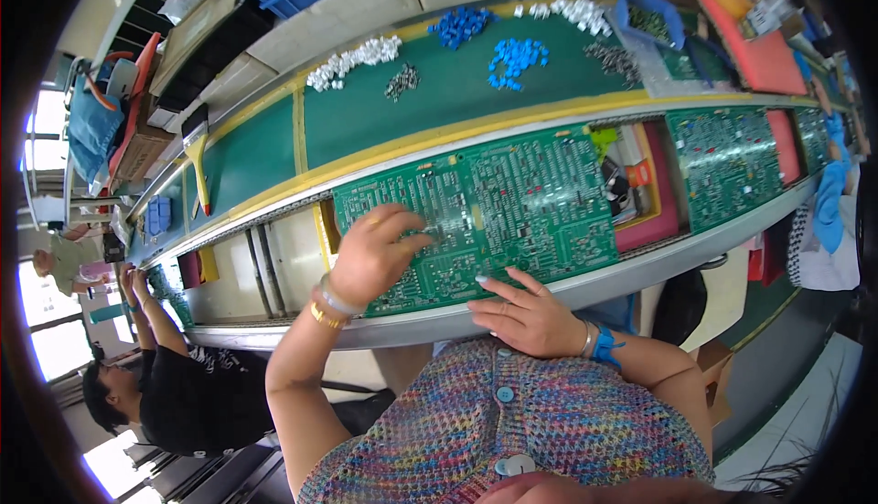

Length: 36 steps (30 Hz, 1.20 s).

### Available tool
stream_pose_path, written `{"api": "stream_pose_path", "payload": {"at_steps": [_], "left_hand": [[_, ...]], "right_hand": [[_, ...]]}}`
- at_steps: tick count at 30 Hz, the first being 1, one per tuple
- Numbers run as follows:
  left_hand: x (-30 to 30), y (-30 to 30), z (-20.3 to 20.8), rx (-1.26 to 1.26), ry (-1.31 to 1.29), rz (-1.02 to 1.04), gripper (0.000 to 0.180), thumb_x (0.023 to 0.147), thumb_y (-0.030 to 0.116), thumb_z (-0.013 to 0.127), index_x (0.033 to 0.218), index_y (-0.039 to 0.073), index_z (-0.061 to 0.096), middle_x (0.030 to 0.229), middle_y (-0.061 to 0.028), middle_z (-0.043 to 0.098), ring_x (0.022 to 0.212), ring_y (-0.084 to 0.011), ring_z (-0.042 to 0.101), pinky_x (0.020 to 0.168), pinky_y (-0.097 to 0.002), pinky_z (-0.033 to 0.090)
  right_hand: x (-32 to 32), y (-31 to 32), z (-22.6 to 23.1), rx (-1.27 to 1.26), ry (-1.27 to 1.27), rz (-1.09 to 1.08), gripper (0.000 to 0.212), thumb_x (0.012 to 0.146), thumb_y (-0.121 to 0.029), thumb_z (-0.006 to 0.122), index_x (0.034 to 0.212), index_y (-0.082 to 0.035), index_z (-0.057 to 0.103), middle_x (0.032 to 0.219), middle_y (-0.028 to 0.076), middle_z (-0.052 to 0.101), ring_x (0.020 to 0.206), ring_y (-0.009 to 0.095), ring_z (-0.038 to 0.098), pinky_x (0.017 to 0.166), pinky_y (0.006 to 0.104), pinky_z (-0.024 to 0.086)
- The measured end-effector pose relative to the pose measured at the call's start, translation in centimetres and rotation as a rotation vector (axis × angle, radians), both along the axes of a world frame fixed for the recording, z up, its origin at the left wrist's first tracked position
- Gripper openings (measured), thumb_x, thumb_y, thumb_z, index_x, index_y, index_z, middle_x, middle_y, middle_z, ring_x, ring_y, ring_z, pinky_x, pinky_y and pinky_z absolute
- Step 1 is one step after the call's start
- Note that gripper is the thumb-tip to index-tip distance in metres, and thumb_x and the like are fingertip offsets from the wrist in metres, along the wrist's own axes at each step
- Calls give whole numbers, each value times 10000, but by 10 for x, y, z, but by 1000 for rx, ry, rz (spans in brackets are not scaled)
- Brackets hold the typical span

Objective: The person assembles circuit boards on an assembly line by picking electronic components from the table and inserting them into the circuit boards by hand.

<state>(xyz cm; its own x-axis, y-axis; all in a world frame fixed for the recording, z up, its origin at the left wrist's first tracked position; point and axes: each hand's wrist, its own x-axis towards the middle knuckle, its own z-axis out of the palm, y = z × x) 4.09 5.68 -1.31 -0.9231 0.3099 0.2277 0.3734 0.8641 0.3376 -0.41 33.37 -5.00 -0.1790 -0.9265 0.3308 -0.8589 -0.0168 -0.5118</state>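
Circuit board (549, 198), green and crowded with small components, lying flat across the conveyor rails (677, 260) directly in front of the multicoloured knitted top (485, 403), with a seam down the middle. Over its left half, left hand (375, 252), back upward, fingers bent and bunched low among the components; cannot tell from this view about contact, or about any small part pinched between the fingertips. Around that wrist, pale bangle (341, 297) and gold-coloured bracelet (326, 316). At the near edge of the board, just right of the seam, right hand (530, 318), fingers loosely spread and pointing inward over the edge, with blue wristband (604, 344) behind. Both hands apart from each other, with a stretch of board between. Beyond the far rail, green work surface (439, 106) bordered in yellow, bearing separate heaps: white parts (352, 62) toward the left, small grey parts (401, 82) beside them, dark blue parts (460, 26) at the back, lighter blue parts (518, 62) nearer. Farther right, blue bin (651, 15) full of small greenish pieces. Along the line to the right, second circuit board (722, 166); to the left, yellow-handled brush (197, 170) and, on the near side, co-worker in a black shirt (197, 403).
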Motion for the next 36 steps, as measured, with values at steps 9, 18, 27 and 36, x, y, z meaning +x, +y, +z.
{"api": "stream_pose_path", "payload": {"at_steps": [9, 18, 27, 36], "left_hand": [[137, -3, -33, 185, -69, 902, 179, 831, 110, 604, 972, 17, 661, 972, -122, 601, 968, -314, 517, 849, -404, 416], [121, 11, -21, -22, -41, 865, 174, 760, 150, 696, 894, 39, 681, 922, -91, 619, 905, -303, 551, 793, -391, 448], [-128, 42, -18, 245, 262, 482, 85, 750, 146, 688, 809, 85, 693, 856, -66, 642, 904, -276, 573, 785, -359, 468], [-199, 32, -39, 126, 42, 427, 69, 701, 162, 704, 754, 119, 698, 808, -92, 622, 834, -289, 593, 731, -393, 488]], "right_hand": [[-168, -29, 36, -85, -14, -436, 145, 809, -105, 607, 944, -75, 654, 877, 106, 614, 842, 299, 584, 718, 395, 477], [-227, -84, -5, 12, 251, -432, 66, 772, -145, 629, 771, -79, 627, 808, 79, 606, 793, 277, 592, 691, 392, 497], [-223, -79, -4, 89, 337, -418, 55, 747, -106, 574, 765, -56, 586, 753, 132, 618, 719, 319, 615, 645, 422, 508], [-126, 97, 40, 91, -579, -564, 102, 796, -53, 647, 888, -22, 617, 724, 88, 628, 638, 191, 629, 587, 298, 482]]}}
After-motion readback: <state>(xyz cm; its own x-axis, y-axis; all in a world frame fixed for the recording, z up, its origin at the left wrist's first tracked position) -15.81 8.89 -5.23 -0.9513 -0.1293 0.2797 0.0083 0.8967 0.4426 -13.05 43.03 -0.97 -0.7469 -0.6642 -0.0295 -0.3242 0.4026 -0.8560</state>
